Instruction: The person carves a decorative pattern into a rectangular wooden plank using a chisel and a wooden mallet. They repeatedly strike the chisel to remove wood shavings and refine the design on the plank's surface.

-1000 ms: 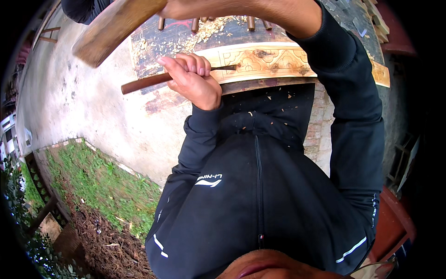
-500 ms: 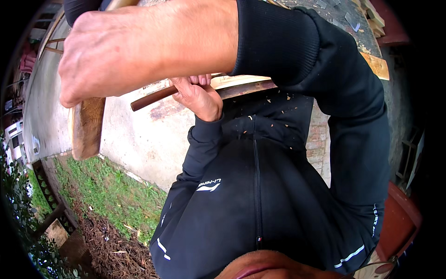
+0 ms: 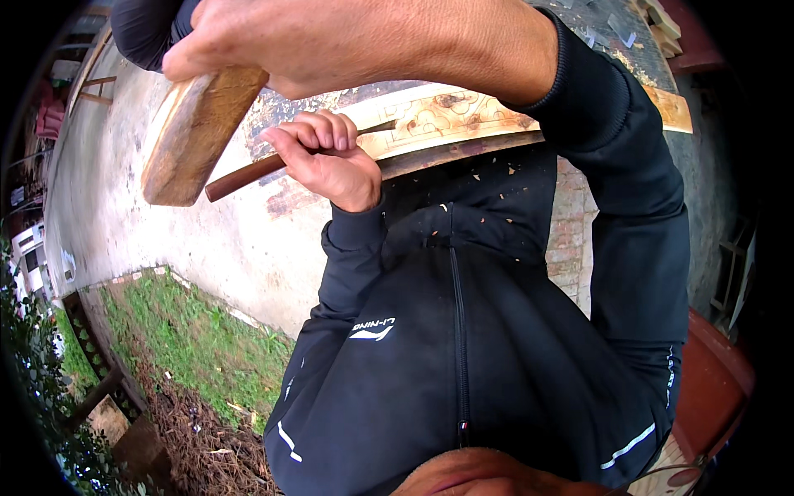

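The work in hand is relief carving. The left hand (image 3: 327,161) is closed in a tight grip around a slim chisel with a reddish-brown wooden handle (image 3: 248,175). The chisel's blade end points right, onto a long pale wooden panel with carved scrollwork (image 3: 447,116). The panel lies across the far side of a worn, dark table (image 3: 277,112), just beyond the left hand.

The right hand (image 3: 331,41) hangs high, near the camera, its grip wrapped firmly around a blocky, weathered wooden mallet (image 3: 194,136). The mallet's head hangs to the left, just above the butt of the chisel handle and apart from it. I judge this as the raised part of a mallet stroke, with the chisel already set on the carving.

A strike from here calls for the mallet face to meet the handle's end squarely. The left hand has to keep the blade's angle steady so the edge does not skid across the finished pattern.

No container shows anywhere. Pale wood chips (image 3: 488,178) lie loose on the black zipped jacket (image 3: 463,331) and on the table. Bare concrete ground (image 3: 124,223) and a grass strip (image 3: 190,339) lie to the left.
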`<control>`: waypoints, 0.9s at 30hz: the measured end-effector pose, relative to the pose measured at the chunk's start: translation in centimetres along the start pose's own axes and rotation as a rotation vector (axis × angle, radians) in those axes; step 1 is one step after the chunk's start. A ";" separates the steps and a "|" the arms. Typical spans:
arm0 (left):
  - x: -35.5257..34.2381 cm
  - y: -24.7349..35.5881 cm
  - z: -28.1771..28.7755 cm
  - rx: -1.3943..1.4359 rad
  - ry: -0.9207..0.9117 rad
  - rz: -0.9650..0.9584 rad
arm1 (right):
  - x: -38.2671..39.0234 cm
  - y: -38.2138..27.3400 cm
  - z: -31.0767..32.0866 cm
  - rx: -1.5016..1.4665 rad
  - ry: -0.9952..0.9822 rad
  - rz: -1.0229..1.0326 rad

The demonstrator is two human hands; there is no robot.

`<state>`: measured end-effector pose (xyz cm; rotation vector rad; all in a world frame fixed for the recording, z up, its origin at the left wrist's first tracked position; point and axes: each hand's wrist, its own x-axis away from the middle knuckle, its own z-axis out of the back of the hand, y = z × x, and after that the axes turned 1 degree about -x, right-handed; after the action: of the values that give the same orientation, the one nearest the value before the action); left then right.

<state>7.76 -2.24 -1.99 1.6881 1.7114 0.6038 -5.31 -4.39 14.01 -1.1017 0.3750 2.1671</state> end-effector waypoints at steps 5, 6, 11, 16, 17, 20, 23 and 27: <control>0.2 -0.6 0.0 -0.060 0.036 -0.004 | 1.0 0.2 -0.8 0.010 -0.031 -0.015; 0.3 -0.8 0.1 -0.066 0.039 0.003 | 1.2 0.1 -0.9 0.008 -0.034 -0.015; 0.6 -1.3 0.1 -0.077 0.051 0.069 | 1.9 0.0 0.1 -0.011 -0.062 -0.027; 0.7 -1.7 0.1 -0.090 0.050 0.089 | 2.8 -0.9 2.2 -0.165 -0.138 -0.024; 0.7 -1.7 0.1 -0.095 0.041 0.092 | 2.9 -1.0 2.4 -0.175 -0.145 -0.026; 0.7 -1.7 0.0 -0.107 0.038 0.092 | 3.1 -0.8 1.3 -0.031 -0.091 -0.025; 0.7 -1.7 -0.5 -0.142 0.020 0.088 | 3.5 0.0 -0.2 0.099 -0.015 -0.008; 0.6 -2.2 -1.4 -0.128 -0.093 0.057 | 1.6 0.5 1.5 0.019 0.149 0.067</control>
<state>5.21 -1.61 -2.70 1.6525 1.5315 0.6368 -7.29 -3.28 13.63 -1.2603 0.5041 2.1408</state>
